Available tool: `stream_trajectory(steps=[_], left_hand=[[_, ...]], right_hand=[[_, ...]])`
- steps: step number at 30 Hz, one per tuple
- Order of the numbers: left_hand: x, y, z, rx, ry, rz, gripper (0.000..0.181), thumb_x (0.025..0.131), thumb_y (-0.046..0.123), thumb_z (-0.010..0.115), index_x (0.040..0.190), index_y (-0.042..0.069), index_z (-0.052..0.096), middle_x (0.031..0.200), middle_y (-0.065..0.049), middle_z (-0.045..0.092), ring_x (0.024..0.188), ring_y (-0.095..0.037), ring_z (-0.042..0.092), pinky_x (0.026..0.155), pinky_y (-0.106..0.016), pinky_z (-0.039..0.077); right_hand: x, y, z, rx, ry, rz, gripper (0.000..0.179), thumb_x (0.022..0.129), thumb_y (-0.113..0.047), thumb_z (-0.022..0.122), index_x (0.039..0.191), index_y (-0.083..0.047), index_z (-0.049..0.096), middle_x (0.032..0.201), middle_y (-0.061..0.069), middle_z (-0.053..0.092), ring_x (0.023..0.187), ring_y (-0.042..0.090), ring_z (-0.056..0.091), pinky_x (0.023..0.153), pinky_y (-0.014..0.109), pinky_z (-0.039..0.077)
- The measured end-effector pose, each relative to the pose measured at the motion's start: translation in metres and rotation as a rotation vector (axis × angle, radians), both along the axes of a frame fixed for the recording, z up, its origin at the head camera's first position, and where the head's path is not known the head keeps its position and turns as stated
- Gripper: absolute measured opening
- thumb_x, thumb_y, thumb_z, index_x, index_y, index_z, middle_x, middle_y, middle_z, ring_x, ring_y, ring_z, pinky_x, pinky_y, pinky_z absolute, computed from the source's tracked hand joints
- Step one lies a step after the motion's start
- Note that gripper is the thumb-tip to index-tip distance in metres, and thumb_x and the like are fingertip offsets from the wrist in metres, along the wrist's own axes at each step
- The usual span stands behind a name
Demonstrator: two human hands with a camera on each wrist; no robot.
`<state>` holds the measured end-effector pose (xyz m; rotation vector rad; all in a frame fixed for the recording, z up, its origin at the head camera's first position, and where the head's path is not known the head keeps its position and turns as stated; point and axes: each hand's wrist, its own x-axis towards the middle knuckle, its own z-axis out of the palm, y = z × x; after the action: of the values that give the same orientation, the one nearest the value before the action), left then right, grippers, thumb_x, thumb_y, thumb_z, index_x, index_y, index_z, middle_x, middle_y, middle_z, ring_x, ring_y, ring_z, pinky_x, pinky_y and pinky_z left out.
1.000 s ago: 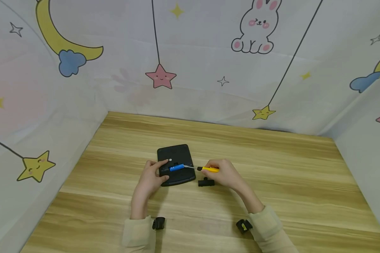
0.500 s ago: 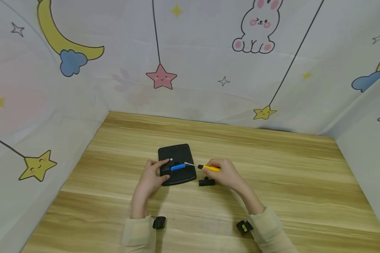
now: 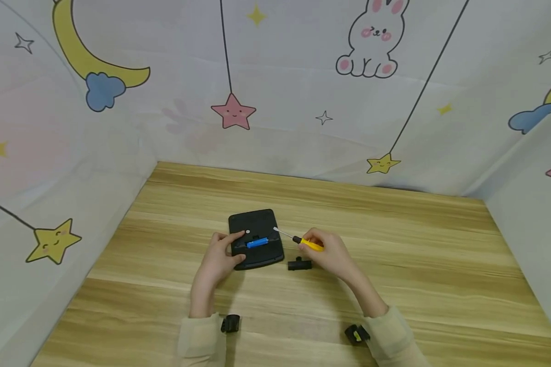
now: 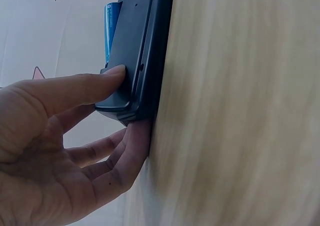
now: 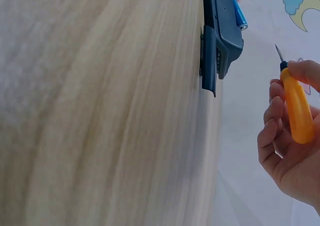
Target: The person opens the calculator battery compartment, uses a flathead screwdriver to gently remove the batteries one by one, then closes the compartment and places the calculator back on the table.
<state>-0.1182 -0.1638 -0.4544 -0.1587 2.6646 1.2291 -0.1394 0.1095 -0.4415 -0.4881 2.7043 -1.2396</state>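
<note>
A flat black device (image 3: 261,221) lies on the table with its battery slot facing up; its other face is hidden. A blue battery (image 3: 257,243) sits in the slot, its right end standing proud in the right wrist view. My left hand (image 3: 219,256) holds the device by its left side, thumb (image 4: 116,72) pressing near the front edge and index finger stretched over the back. In my right hand (image 3: 329,251) is a screwdriver (image 5: 296,103) with a yellow handle, its tip raised by the device's right edge, apart from the battery.
The small black battery cover (image 3: 299,264) lies on the wooden table (image 3: 418,255), just right of the device and below my right hand. Printed white cloth (image 3: 284,142) stands behind and along both sides of the table. Each wrist wears a black camera.
The screwdriver's tip has come off the battery's right end, moving up and to the right with my right hand. My left hand and the device have stayed in place.
</note>
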Motion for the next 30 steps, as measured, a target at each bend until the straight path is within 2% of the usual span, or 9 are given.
stream_trajectory(steps=[5,17,30], left_hand=[[0.001,0.000,0.001,0.003,0.001,-0.001,0.059,0.084,0.008,0.071,0.139,0.017,0.053,0.124,-0.018,0.042,0.073,-0.019,0.043,0.062,-0.028,0.034],[0.001,0.000,0.000,0.006,0.005,0.000,0.059,0.084,0.008,0.071,0.139,0.017,0.053,0.125,-0.019,0.043,0.073,-0.019,0.043,0.062,-0.028,0.035],[0.002,0.001,-0.001,-0.007,0.012,-0.003,0.059,0.084,0.009,0.071,0.139,0.017,0.052,0.124,-0.018,0.042,0.073,-0.019,0.043,0.061,-0.028,0.035]], right_hand=[[0.003,0.004,0.001,0.011,0.032,-0.046,0.013,0.086,-0.023,0.071,0.094,-0.013,0.067,0.081,0.000,0.064,0.070,0.011,0.052,0.064,0.024,0.044],[0.009,0.015,0.001,0.061,0.063,-0.128,0.012,0.083,-0.022,0.074,0.089,-0.014,0.066,0.075,-0.002,0.057,0.068,0.013,0.047,0.061,0.024,0.039],[0.012,0.028,-0.007,0.118,0.033,-0.209,0.017,0.082,-0.021,0.075,0.090,-0.010,0.065,0.077,0.002,0.058,0.069,0.014,0.048,0.063,0.025,0.039]])
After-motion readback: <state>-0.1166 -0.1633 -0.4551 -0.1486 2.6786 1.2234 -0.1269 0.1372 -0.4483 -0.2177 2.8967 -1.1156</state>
